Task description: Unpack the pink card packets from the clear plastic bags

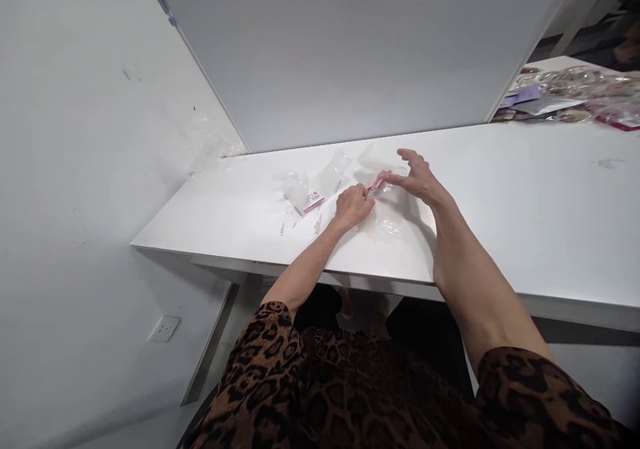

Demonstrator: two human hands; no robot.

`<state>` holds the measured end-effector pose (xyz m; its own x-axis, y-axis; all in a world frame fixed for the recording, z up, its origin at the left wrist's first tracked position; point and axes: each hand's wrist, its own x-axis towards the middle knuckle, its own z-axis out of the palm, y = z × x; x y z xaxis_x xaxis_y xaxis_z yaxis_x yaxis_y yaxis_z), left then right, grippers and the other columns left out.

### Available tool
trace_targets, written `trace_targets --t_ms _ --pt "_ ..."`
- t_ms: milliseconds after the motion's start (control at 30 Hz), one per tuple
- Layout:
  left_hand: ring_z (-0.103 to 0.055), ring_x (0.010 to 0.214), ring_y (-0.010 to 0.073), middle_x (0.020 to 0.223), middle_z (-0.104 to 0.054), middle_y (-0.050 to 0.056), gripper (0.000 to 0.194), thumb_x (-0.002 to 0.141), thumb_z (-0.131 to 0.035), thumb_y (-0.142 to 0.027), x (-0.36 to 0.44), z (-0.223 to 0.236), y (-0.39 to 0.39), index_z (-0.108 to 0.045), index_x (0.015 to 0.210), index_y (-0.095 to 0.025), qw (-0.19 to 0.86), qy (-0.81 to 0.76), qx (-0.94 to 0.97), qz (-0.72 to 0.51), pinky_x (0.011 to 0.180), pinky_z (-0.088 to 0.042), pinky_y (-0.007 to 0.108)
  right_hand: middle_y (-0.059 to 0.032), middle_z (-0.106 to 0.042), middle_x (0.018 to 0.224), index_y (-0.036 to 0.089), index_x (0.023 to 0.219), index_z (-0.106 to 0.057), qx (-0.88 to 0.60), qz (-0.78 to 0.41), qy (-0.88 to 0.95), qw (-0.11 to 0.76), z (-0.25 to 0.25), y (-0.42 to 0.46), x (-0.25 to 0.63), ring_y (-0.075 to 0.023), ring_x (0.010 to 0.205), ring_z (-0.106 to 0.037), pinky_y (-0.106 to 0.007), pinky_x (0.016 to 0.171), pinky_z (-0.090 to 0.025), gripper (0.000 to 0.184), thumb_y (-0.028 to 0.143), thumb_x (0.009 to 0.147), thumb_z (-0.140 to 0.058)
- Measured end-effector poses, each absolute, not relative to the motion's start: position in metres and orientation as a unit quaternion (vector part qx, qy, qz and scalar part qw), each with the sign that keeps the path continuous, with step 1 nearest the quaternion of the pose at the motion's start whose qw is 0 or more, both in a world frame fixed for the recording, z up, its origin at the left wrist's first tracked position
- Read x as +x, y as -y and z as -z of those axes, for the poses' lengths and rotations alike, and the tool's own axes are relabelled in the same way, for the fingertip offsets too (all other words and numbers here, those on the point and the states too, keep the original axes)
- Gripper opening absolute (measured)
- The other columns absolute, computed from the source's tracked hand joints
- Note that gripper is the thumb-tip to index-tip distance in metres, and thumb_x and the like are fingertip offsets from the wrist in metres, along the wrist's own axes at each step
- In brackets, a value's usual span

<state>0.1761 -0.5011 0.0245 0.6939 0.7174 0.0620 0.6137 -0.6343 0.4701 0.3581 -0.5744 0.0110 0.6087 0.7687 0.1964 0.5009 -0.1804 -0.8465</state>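
A clear plastic bag [393, 224] lies crumpled on the white table in front of me. At its upper part is a small pink piece like a header card [376, 183]. My left hand [354, 206] is closed, its fingers pinching the near end of this pink piece. My right hand [417, 177] is open, with the thumb at the far end of the pink piece and the other fingers spread above the bag. To the left lies another clear bag [296, 186] with a pink-and-white barcode label [313, 200], apart from both hands.
A further crumpled clear bag [336, 169] lies behind my left hand. A whiteboard [360, 56] stands along the back of the table [525, 216]. Many bagged items [575, 92] are piled at the far right. Clear plastic scraps [220, 146] sit by the left wall.
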Motion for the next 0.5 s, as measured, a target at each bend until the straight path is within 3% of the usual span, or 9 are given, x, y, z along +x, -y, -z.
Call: trace_targets --t_ms 100,200,333,400,500 --pt "-0.067 0.094 0.0210 0.097 -0.076 0.003 0.006 0.088 -0.061 -0.019 0.170 -0.018 0.499 -0.061 0.084 -0.024 0.270 -0.374 0.871 -0.168 0.088 -0.048 0.033 -0.0146 -0.050 0.156 0.028 0.143 -0.061 -0.760 -0.146 0.484 0.409 -0.014 0.576 0.355 -0.0457 0.149 -0.036 -0.066 0.121 -0.033 0.092 0.064 0.063 -0.089" --pt "-0.063 0.083 0.0177 0.082 -0.070 -0.001 0.012 0.083 -0.065 -0.018 0.165 -0.014 0.495 -0.057 0.075 -0.023 0.346 -0.370 0.836 -0.210 0.081 -0.047 0.030 -0.0116 -0.061 0.144 0.029 0.135 -0.066 -0.744 -0.169 0.477 0.436 -0.012 0.578 0.357 -0.0401 0.136 -0.051 -0.060 0.117 -0.041 0.080 0.062 0.066 -0.089" --pt "-0.053 0.060 0.0127 0.062 -0.055 -0.004 0.019 0.086 -0.059 -0.016 0.160 -0.017 0.488 -0.051 0.069 -0.022 0.522 -0.386 0.736 -0.192 0.063 -0.043 0.027 -0.0063 -0.073 0.099 0.023 0.122 -0.068 -0.709 -0.261 0.386 0.529 -0.010 0.580 0.360 -0.0245 0.090 -0.068 -0.042 0.087 -0.057 0.063 0.046 0.069 -0.093" --pt "-0.047 0.052 0.0104 0.058 -0.049 -0.005 0.022 0.088 -0.057 -0.014 0.156 -0.024 0.486 -0.050 0.068 -0.021 0.583 -0.389 0.697 -0.152 0.057 -0.040 0.026 -0.0041 -0.070 0.079 0.019 0.105 -0.069 -0.691 -0.306 0.334 0.564 -0.013 0.581 0.358 -0.0184 0.070 -0.064 -0.033 0.069 -0.056 0.049 0.036 0.068 -0.096" --pt "-0.043 0.050 0.0080 0.057 -0.045 -0.005 0.025 0.089 -0.060 -0.013 0.150 -0.032 0.485 -0.050 0.068 -0.020 0.615 -0.374 0.687 -0.105 0.053 -0.038 0.023 -0.0052 -0.068 0.068 0.017 0.080 -0.066 -0.661 -0.338 0.307 0.595 -0.021 0.582 0.350 -0.0126 0.057 -0.057 -0.025 0.055 -0.049 0.032 0.029 0.071 -0.095"
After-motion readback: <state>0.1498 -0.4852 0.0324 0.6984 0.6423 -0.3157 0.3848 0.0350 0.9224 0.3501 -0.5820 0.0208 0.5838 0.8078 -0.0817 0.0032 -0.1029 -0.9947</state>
